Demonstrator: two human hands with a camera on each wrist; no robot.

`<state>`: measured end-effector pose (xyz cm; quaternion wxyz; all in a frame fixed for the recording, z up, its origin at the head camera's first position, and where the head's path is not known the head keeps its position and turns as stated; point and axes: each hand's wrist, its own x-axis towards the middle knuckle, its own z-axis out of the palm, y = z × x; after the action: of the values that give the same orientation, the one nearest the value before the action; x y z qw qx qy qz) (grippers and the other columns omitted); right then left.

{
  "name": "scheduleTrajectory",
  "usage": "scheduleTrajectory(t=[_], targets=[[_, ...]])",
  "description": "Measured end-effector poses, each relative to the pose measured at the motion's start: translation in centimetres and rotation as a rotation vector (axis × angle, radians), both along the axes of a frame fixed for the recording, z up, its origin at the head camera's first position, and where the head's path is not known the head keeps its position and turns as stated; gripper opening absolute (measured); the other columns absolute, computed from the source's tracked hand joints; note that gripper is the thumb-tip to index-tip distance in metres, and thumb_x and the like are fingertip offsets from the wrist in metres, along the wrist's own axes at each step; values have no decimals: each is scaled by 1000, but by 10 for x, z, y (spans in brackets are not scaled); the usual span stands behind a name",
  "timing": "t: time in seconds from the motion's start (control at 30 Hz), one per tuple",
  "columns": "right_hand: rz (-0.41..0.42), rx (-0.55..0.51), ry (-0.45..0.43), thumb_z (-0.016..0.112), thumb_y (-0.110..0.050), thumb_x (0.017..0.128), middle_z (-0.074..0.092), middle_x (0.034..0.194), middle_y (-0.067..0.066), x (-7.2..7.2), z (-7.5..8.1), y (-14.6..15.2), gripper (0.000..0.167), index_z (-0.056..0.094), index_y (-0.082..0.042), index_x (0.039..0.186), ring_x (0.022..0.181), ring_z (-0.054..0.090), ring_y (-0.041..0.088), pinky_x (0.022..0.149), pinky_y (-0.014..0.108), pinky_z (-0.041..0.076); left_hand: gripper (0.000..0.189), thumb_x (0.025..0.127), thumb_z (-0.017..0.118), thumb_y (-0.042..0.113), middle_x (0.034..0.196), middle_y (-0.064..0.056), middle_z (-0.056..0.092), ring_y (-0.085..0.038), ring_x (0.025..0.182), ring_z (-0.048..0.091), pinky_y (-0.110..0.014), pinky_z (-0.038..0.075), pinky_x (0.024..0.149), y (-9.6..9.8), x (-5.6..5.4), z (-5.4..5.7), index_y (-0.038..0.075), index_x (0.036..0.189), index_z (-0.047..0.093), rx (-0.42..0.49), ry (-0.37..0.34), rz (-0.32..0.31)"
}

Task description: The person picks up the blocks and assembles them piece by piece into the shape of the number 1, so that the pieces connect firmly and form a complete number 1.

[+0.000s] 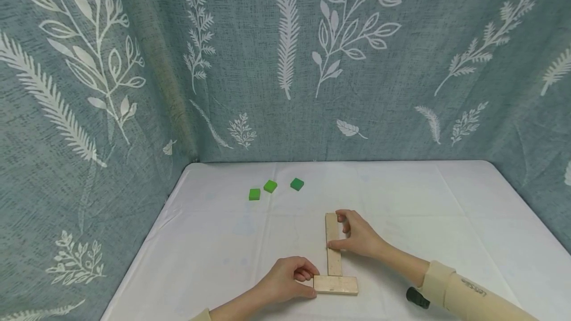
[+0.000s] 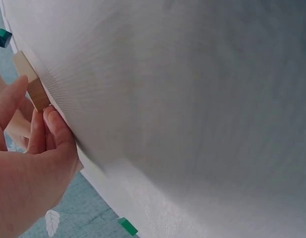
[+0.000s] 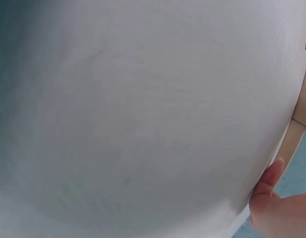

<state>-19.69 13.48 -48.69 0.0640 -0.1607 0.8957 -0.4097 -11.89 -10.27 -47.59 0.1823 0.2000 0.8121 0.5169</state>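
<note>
my left hand [image 1: 289, 277]: half-closed, pinching left end of crosswise wood block [image 1: 336, 285] | my right hand [image 1: 360, 236]: curled on far block [image 1: 331, 228] of the abutting strip [image 1: 334, 264], on counter [image 1: 223, 241] | likely light, stiff, non-slip; I'd grip ends

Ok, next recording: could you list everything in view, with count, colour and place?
crosswise wooden block: 1, pale tan, nearest the person
lengthwise wooden blocks: 2, pale tan, end to end beyond it
light green blocks: 2, light green, far left
dark green block: 1, dark green, right of those
dark object: 1, blackish, near right; kind unclear
tablecloth: 1, white, underneath
curtain: count unclear, blue-green with white leaves, behind and beside
sleeves: 2, beige, both arms
left hand: 1, on the crosswise wooden block
right hand: 1, on the farther lengthwise block
</note>
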Motion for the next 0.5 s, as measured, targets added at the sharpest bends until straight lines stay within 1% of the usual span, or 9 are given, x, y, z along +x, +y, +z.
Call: scheduleTrajectory(t=[0.23, 0.5], targets=[[-4, -41, -17, 86, -29, 74, 54, 118, 8, 1, 2, 3, 83, 44, 5, 137, 89, 50, 16, 72, 29, 44, 28, 72, 84, 1, 84, 4, 62, -6, 77, 55, -20, 49, 73, 0, 0, 2, 4, 96, 70, 9, -8, -1], [-17, -82, -8, 85, -25, 75, 57, 115, 8, -2, 4, 8, 73, 49, 2, 133, 90, 52, 16, 76, 29, 48, 27, 71, 84, 1, 83, 5, 62, -5, 76, 55, -19, 48, 72, 0, 0, 1, 5, 94, 70, 13, -14, 2]])
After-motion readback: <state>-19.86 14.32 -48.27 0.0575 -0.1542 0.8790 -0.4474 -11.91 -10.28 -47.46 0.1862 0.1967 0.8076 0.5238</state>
